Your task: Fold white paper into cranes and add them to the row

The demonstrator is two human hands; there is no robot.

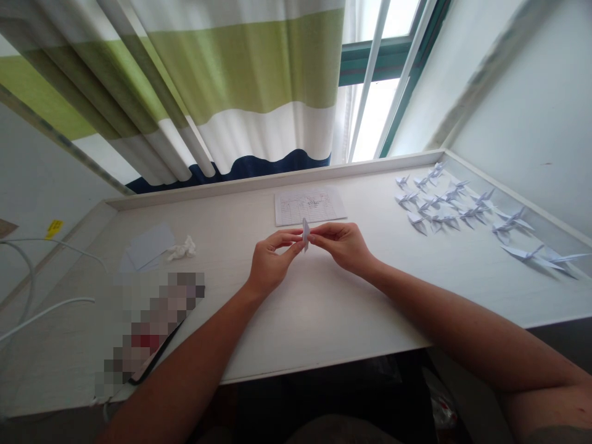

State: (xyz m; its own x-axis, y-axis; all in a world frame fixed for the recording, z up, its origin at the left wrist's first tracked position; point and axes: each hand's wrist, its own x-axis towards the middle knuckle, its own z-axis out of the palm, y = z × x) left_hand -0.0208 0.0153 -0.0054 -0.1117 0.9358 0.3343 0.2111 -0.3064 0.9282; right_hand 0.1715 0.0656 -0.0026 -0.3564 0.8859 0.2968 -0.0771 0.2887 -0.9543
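Left hand (pixel 272 262) and right hand (pixel 345 246) pinch the paper (pixel 306 231) upright between nearly closed fingertips (pixel 318 239), cranes (pixel 474 211) to their right. Folding appears in hand; next move likely calls for steady pressure.

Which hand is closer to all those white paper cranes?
Right. The right hand is just left of the paper cranes, not touching them; the left hand is farther left, on the other side of the folded paper both pinch.
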